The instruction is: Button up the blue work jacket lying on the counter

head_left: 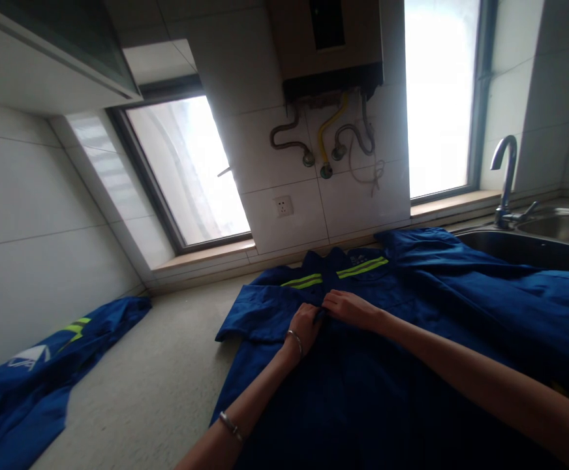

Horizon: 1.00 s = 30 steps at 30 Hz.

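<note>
A dark blue work jacket (275, 313) with yellow-green reflective stripes across the chest lies spread on the counter, collar toward the wall. Both hands meet at its front opening, just below the stripes. My left hand (307, 323), with bracelets on the wrist and forearm, is closed with its fingers pinching the front edge. From the right, my right hand (346, 307) pinches the same edge, fingertips close to the left ones. Whatever fastener sits between the fingertips is hidden.
Another blue garment (25, 372) with a white logo lies on the counter (132, 378) at left. More blue cloth (500, 294) stretches right, beside the sink (500, 249) and faucet (507, 176). A water heater (328, 46) with pipes hangs on the tiled wall between two windows.
</note>
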### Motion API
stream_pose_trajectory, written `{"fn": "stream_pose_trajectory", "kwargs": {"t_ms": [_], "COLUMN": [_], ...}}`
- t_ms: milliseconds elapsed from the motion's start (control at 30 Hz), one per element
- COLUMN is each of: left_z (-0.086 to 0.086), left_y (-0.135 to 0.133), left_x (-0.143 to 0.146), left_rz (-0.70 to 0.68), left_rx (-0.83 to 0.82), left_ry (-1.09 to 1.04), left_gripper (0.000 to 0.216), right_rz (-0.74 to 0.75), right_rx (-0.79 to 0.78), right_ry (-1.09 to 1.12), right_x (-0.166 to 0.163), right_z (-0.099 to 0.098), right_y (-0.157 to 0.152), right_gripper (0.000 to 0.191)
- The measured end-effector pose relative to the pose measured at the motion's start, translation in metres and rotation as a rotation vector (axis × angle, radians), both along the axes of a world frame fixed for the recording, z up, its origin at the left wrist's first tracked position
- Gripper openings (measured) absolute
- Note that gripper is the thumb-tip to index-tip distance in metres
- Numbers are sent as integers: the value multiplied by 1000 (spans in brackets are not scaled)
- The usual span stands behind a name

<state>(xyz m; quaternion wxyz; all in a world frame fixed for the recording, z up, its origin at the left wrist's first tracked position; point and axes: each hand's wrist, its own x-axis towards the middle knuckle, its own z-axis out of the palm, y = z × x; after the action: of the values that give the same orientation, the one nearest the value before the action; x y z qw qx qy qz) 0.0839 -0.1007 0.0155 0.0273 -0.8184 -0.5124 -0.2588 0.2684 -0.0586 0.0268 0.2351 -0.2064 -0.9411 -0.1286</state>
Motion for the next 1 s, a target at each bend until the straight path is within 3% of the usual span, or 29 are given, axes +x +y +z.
{"fn": "stream_pose_trajectory", "kwargs": {"t_ms": [400, 567, 1000], "left_z": [-4, -3, 0], "left_y": [1, 1, -4], "left_x": [-1, -1, 0], "left_rz": [38, -35, -52], "left_rx": [-4, 28, 30], "left_ry": [-7, -3, 105], "left_gripper": [23, 16, 16], "right_rz": [-39, -27, 9], "right_rx": [214, 209, 157], "right_ry": [-156, -180, -168], "right_x": [3, 4, 2], "right_z": [3, 2, 0], "right_y": [-5, -3, -3], "right_gripper": [16, 16, 13]}}
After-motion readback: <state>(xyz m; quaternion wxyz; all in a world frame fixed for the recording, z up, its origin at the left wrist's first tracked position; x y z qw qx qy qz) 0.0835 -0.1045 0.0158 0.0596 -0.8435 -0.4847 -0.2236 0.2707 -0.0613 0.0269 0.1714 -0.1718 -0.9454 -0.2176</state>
